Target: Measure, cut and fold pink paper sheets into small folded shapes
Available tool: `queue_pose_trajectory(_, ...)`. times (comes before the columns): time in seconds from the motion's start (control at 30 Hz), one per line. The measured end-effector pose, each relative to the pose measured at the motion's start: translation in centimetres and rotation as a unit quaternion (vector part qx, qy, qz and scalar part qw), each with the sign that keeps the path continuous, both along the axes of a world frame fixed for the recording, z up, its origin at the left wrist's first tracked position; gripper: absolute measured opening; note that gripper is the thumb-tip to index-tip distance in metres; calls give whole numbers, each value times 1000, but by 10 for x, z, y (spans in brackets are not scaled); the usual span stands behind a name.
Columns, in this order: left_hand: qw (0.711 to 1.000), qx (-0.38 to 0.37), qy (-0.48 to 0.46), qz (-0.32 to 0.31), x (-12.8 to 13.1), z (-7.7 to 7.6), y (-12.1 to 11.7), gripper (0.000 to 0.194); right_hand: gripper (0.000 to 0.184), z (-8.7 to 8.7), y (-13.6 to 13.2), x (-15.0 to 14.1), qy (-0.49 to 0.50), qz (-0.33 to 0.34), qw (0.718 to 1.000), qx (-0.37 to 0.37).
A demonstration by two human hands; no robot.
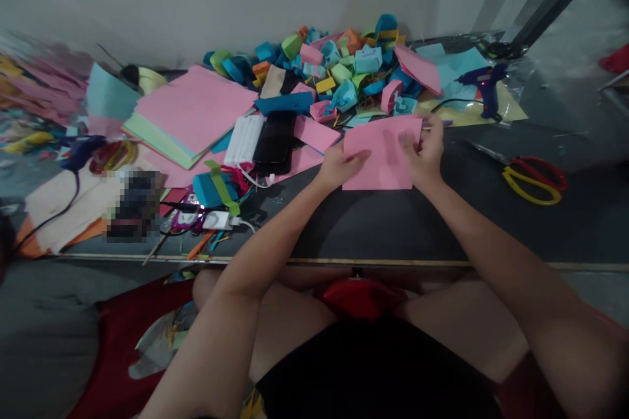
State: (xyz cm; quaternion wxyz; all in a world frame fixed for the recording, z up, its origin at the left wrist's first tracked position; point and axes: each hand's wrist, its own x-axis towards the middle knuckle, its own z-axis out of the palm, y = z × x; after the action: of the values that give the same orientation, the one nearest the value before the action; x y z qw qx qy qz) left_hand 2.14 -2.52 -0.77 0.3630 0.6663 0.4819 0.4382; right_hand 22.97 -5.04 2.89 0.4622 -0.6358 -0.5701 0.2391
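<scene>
Paper (376, 167), pink — left hand (337, 169) and right hand (426, 158) clamped on opposite sides; scissors (507, 162) rightward on counter (378, 229).

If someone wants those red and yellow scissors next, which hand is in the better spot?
Probably the right hand. The scissors lie on its side of the pink paper. The left hand grips the paper's opposite edge, farther away. Both hands hold the paper now.

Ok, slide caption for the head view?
Both hands hold a pink paper sheet left of scissors and a glue gun.
</scene>
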Motion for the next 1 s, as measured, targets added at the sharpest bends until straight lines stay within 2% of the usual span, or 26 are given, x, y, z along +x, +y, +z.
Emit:
queue_pose_trajectory(0.07,999,-5,-6,38,-2,2,1,36,74,3,2,0,46,36,998,-17)
queue_pose_trajectory(0.17,997,34,-37,53,-7,5,5,38,67,-4,9,6,60,100,993,5)
queue_pose_trajectory(0.23,995,66,-44,53,-11,4,7,41,64,-14,14,11,21,128,990,46)
queue_pose_trajectory(0.4,995,85,-29,40,-16,1,12,44,82,-36,23,15,-112,187,972,89)
queue_pose_trajectory(0.47,996,75,-23,43,-17,-1,14,45,81,-39,26,15,-121,194,970,86)
queue_pose_trajectory(0.6,998,45,-21,35,-18,-9,20,45,69,-39,29,19,-116,202,969,87)
queue_pose_trajectory(0.73,999,25,-32,20,-13,-22,25,51,62,-45,26,21,-94,180,977,64)
queue_pose_trajectory(0.8,998,40,-42,9,-10,-26,28,59,56,-50,28,20,-40,147,987,48)
queue_pose_trajectory(0.87,997,63,-51,-13,-9,-29,31,62,42,-48,36,21,52,100,993,28)
queue_pose_trajectory(0.93,995,69,-56,-41,-8,-30,34,58,23,-33,50,23,141,54,989,-7)
queue_pose_trajectory(1.0,995,55,-54,-65,-8,-31,35,52,13,-4,71,30,154,33,986,-50)
